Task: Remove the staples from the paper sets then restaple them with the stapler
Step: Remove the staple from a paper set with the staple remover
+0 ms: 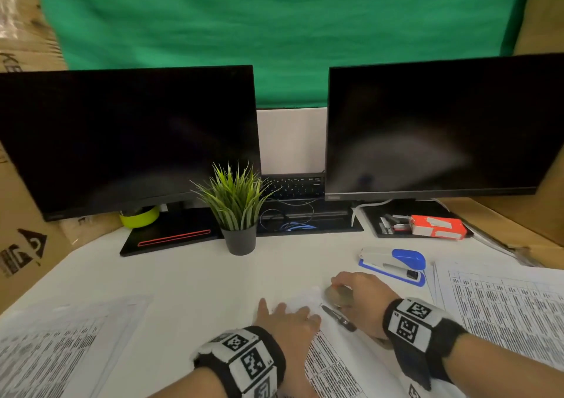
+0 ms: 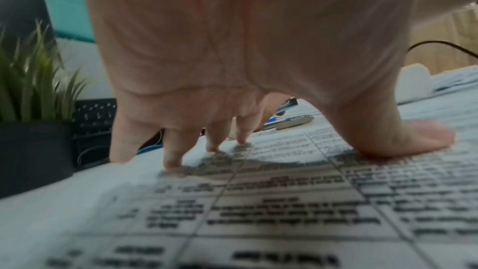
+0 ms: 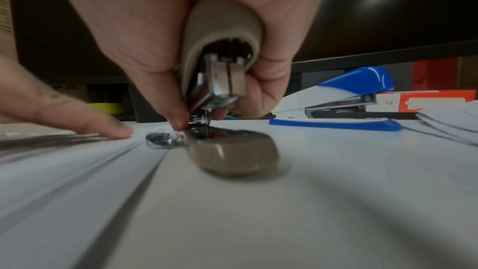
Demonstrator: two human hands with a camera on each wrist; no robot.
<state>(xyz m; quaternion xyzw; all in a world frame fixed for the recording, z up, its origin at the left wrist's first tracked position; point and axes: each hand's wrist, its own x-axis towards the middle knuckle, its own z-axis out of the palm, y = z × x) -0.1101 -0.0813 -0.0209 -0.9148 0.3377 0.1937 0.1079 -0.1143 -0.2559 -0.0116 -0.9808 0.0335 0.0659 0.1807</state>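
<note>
Taking the blue stapler (image 1: 393, 264) as my landmark and going left to right: far to its left a paper set (image 1: 55, 345) lies flat on the tabletop (image 1: 189, 278), and I cannot tell whether it has a staple in it. Nearer, just left of the stapler and toward me, my left hand (image 1: 285, 321) lies flat with straight fingers (image 2: 172, 150) pressing down on the paper set I am working on (image 1: 332, 364), holding nothing. Right beside it, just in front of the stapler, my right hand (image 1: 360, 301) is closed around the grey staple remover (image 3: 220, 81), squeezing its two handles; its metal claws meet the top corner of that set, where a small bent bit of wire (image 3: 160, 137) shows. A dark slim tool (image 1: 338, 318) lies on the sheets between my hands. The stapler itself stands apart from both hands, untouched on the tabletop. To its right another paper set (image 1: 503, 303) lies spread; behind it is an orange staple box (image 1: 438, 227).

I judge I am in the first half: pulling the staple from this set, not yet clearly free. Restapling it is left, and likely the other sets too.
</note>
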